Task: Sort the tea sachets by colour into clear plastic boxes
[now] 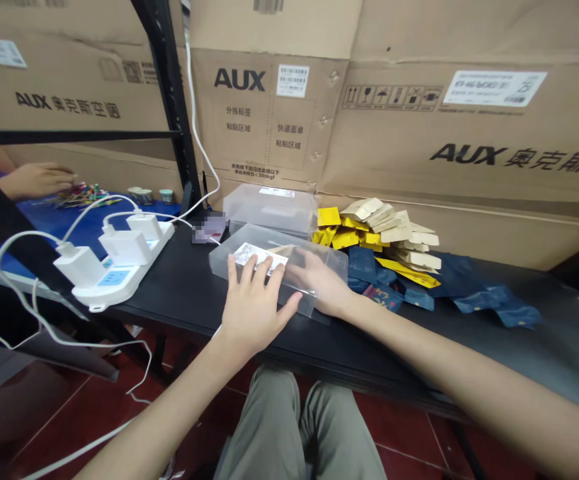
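A clear plastic box [269, 238] with a white label [249, 254] lies on the black table [179, 283]. My left hand [255, 303] rests on the label with its fingers spread. My right hand [314, 279] reaches inside the box, seen through its clear wall, with fingers apart and nothing visible in them. Behind it stands a second clear box [269, 208], also with a label. To the right lie several yellow packets [345, 238], several cream packets [394, 225] and several dark blue packets [362, 262].
A white power strip [124, 283] with chargers and cables sits at the left. A phone [211, 229] lies behind it. Beyond the black rack post, another person's hand [44, 179] is near small colourful sticks [87, 195]. Cardboard boxes [259, 147] line the back.
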A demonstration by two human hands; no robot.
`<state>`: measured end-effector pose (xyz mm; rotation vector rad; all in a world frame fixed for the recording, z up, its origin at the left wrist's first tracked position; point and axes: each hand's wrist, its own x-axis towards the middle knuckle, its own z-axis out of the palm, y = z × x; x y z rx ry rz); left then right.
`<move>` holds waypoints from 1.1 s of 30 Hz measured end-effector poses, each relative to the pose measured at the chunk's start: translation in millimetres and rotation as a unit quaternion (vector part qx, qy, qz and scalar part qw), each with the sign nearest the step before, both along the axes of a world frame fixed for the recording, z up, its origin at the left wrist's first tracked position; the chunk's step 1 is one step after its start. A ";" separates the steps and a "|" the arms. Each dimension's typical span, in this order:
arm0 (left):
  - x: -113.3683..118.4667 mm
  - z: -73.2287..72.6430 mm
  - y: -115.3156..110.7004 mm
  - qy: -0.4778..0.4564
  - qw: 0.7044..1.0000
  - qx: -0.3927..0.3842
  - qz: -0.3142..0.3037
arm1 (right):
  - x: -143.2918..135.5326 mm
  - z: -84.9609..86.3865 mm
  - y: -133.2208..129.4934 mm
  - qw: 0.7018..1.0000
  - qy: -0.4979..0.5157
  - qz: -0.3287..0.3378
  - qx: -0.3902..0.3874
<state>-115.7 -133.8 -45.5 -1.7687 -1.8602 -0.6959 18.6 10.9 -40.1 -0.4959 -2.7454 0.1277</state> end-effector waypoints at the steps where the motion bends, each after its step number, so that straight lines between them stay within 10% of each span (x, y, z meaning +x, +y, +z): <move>1: 0.0 0.2 0.1 0.001 1.000 0.001 0.000 | 1.8 1.0 -0.7 1.000 -0.020 -0.017 0.013; 9: -0.2 2.1 -1.1 0.005 1.000 -0.015 -0.009 | -12.3 9.0 14.2 0.975 -0.071 0.176 0.113; 33: 0.9 2.5 -0.9 0.009 1.000 -0.027 -0.003 | -59.1 21.5 9.3 0.952 -0.168 0.139 0.213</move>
